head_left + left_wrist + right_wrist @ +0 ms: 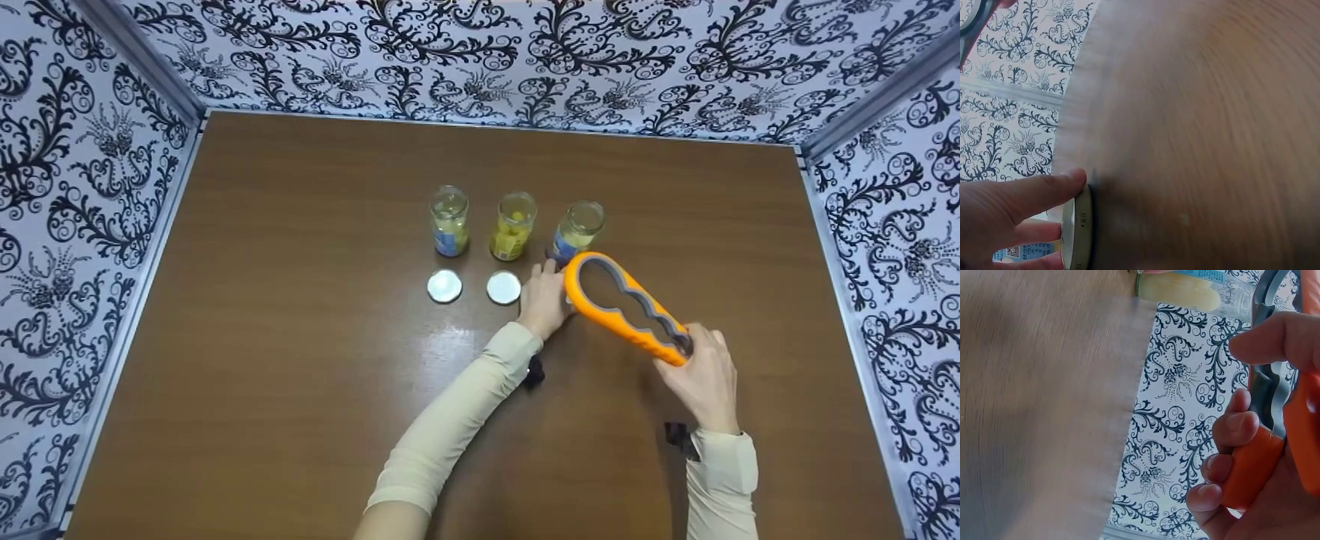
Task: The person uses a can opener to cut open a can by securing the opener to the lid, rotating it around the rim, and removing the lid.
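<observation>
My left hand (543,301) pinches the rim of a jar lid (1081,230) between thumb and fingers, down at the tabletop; in the head view the hand and an opener mostly hide this lid. My right hand (705,375) grips one end of an orange jar opener (616,322) with a grey wavy inner edge, held above the table. Just beyond my left hand stands the right-hand glass jar (583,222), lidless, with a blue label and pale contents. Two white lids lie flat: one (503,288) beside my left hand, another (444,286) farther left.
Two more lidless glass jars stand in the row: a middle jar (513,225) with yellow-green contents and a left jar (450,222) with a blue label. Patterned panels (480,67) border the brown table (300,315) at the back and sides.
</observation>
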`<state>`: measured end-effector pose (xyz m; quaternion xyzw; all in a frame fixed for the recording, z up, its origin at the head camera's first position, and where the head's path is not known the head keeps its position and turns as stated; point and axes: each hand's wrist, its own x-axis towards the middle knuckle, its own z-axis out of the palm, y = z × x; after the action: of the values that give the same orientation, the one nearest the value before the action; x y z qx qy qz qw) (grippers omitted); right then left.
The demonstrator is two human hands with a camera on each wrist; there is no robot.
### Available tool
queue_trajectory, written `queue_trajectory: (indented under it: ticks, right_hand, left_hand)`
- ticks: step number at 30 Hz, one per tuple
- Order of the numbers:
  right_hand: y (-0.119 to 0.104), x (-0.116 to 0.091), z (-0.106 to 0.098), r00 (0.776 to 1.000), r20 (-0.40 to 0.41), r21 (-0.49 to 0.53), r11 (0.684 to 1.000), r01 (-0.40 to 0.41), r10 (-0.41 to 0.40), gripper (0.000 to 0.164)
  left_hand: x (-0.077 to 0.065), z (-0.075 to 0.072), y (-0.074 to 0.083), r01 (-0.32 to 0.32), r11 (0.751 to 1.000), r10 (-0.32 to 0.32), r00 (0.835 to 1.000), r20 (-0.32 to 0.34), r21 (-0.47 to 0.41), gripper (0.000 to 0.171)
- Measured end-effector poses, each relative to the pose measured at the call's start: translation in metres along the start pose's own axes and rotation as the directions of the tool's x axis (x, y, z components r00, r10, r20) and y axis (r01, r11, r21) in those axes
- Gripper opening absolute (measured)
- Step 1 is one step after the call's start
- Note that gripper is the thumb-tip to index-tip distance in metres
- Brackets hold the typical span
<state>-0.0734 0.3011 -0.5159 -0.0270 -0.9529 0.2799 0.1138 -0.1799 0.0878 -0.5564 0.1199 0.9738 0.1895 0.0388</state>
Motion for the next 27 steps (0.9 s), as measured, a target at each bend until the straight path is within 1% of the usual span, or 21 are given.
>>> queue_trajectory:
  ticks: [6, 10, 13, 16, 20, 23, 27]
  right_hand:
    - [0.004, -0.002, 0.001, 1.0, 0.009, -0.007, 1.0, -0.012, 0.012, 0.031]
    - [0.007, -0.003, 0.0, 1.0, 0.013, -0.012, 1.0, -0.021, 0.021, 0.032]
    - [0.009, -0.004, -0.001, 0.999, 0.028, -0.022, 1.0, -0.02, 0.021, 0.033]
    - [0.011, -0.005, -0.001, 0.999, 0.038, -0.03, 0.999, -0.009, 0.01, 0.032]
    - [0.016, -0.006, -0.002, 0.999, 0.046, -0.041, 0.999, 0.018, -0.016, 0.031]
    - [0.018, -0.006, -0.001, 0.998, 0.059, -0.051, 0.998, 0.038, -0.035, 0.031]
    - [0.019, -0.005, 0.002, 0.995, 0.075, -0.053, 0.996, 0.065, -0.061, 0.034]
  left_hand:
    - [-0.002, -0.003, -0.003, -0.031, 0.999, 0.03, 0.999, -0.044, -0.015, 0.043]
    - [-0.004, -0.011, -0.009, -0.036, 0.997, 0.033, 0.998, -0.046, -0.071, 0.044]
    - [-0.008, -0.019, -0.017, -0.042, 0.994, 0.037, 0.998, -0.049, -0.099, 0.046]
    - [-0.013, -0.026, -0.026, -0.069, 0.992, 0.06, 0.995, -0.083, -0.107, 0.046]
    - [-0.019, -0.034, -0.037, -0.089, 0.989, 0.075, 0.99, -0.118, -0.118, 0.05]
    - [-0.024, -0.039, -0.046, -0.086, 0.985, 0.068, 0.99, -0.121, -0.151, 0.052]
    - [-0.03, -0.048, -0.058, -0.09, 0.972, 0.06, 0.989, -0.137, -0.219, 0.05]
